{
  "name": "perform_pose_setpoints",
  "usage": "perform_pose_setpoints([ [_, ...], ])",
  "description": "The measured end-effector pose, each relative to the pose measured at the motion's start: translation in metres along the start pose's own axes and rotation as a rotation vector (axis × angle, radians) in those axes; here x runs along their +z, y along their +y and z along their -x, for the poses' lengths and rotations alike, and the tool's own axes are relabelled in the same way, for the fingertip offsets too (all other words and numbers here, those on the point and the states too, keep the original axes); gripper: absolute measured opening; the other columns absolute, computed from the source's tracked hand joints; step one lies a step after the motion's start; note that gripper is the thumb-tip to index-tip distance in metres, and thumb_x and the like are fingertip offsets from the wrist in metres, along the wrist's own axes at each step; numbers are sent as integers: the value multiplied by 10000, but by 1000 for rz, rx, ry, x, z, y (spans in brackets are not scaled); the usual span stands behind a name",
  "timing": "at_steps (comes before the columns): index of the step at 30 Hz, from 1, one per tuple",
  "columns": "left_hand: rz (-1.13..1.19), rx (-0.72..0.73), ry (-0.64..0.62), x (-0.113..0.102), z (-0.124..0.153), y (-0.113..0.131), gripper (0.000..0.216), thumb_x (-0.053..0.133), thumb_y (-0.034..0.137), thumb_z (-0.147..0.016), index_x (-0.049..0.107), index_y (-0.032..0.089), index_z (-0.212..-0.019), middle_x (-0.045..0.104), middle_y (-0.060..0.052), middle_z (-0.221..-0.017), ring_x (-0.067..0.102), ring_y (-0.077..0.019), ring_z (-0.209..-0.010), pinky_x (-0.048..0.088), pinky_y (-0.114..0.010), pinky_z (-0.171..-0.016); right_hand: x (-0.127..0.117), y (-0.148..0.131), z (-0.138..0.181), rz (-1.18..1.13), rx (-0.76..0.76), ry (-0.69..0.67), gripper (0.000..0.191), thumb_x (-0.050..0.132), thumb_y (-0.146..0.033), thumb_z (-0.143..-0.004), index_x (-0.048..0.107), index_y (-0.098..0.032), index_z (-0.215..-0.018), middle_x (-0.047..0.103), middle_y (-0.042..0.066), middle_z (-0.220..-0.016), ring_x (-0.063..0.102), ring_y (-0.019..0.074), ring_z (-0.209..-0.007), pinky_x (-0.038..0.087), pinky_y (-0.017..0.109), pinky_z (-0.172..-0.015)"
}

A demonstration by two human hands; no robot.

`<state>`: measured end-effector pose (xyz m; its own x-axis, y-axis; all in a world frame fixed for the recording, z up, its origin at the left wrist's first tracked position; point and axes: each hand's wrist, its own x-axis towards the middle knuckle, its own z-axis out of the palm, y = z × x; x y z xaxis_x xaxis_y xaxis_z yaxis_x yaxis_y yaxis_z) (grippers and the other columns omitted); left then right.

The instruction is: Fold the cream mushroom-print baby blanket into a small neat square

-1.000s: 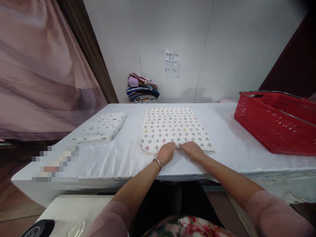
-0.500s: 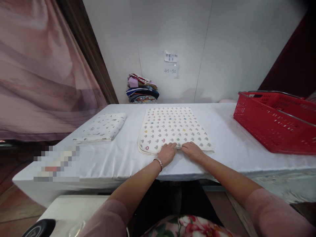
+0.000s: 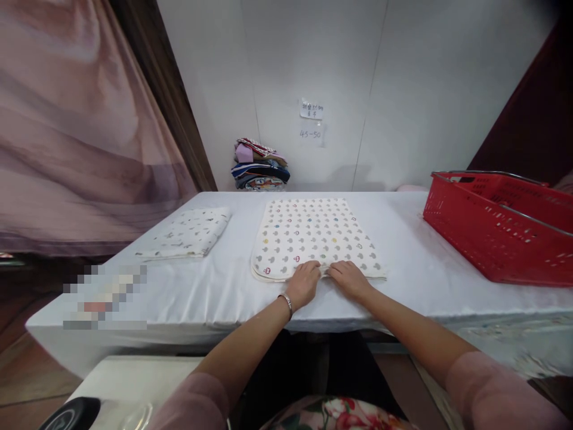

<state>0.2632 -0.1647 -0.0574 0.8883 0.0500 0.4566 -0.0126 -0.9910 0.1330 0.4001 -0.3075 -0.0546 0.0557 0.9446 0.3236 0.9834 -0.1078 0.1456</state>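
Mushroom-print cloth [image 3: 313, 230]: is lying folded at frame centre.
Left hand [image 3: 305, 283]: is touching the cloth's lower edge, fingers together; whether clamped, cannot tell.
Right hand [image 3: 350, 279]: is touching just beside, fingers likewise.
Red basket [image 3: 487, 236]: is standing at frame right.

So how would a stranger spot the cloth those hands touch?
On the white table, left of the red basket, lies the patterned cloth, left hand and right hand at its near edge. Unlike the sparser cloth farther left, it has neat rows of mostly grey mushroom shapes.
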Motion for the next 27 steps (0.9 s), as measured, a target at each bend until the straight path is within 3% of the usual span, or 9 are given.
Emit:
perform_pose_setpoints([
  [7,-23,8,-83,6,4,0,166,396,145,-886,561,159,-903,567,-70,-1051,504,-181,-997,374,-354,-864,5,4,5,6,-28,-67,153,436,-124,-875,586,-148,-856,583,58,-889,488,174,-818,330,297,-704],
  [11,-71,22,-96,7,5,2,118,488,222,-862,562,165,-932,549,-70,-1115,480,-194,-1036,350,-368,-889,0,4,6,-12,-20,-108,177,415,-116,-878,590,-139,-862,585,67,-879,491,173,-815,329,300,-704],
  [17,-206,82,-97,3,-2,8,170,406,141,-884,572,153,-847,525,-73,-1146,457,-203,-1033,330,-367,-881,-2,6,6,-22,-1,-124,172,424,-113,-867,593,-138,-885,601,72,-873,510,177,-805,336,296,-703],
  [27,-231,115,-162,3,2,9,164,377,141,-893,535,155,-851,539,-62,-885,471,-192,-851,341,-351,-768,7,3,12,-2,17,-68,169,429,-99,-851,589,-153,-844,620,62,-850,539,186,-792,336,296,-696],
])
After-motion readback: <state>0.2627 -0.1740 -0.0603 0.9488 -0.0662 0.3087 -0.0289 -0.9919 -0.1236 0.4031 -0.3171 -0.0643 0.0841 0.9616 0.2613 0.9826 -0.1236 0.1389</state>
